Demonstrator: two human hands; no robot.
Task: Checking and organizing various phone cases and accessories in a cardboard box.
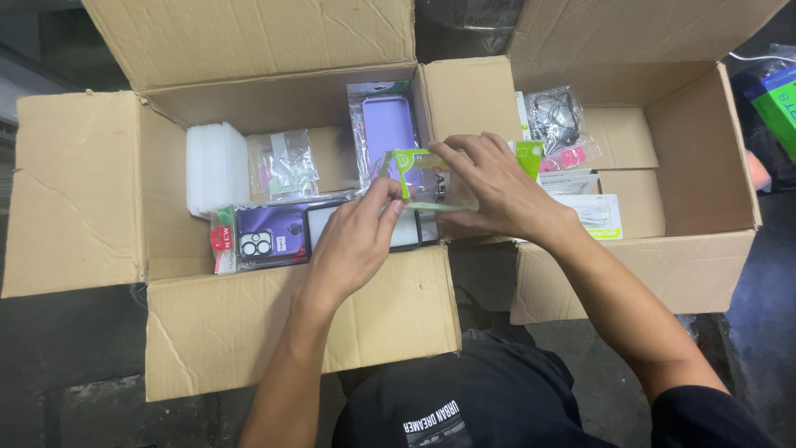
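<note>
Both hands hold one small clear packet with a green header card (412,168), above the inner edge of the left cardboard box (79,191). My left hand (352,241) pinches the packet's lower left edge. My right hand (489,187) grips its right side with the fingers spread over the top. Under the hands lie a purple phone case in a clear wrapper (265,236) and a black-rimmed phone case (410,232). A lilac case in a packet (385,129) stands upright at the back of the box.
The left box also holds a stack of white translucent cases (215,166) and a small clear bag (282,162). The right cardboard box (705,166) holds a bagged black cable (560,116), pink items (564,158) and a white cable packet (593,216). A green package (775,104) lies at far right.
</note>
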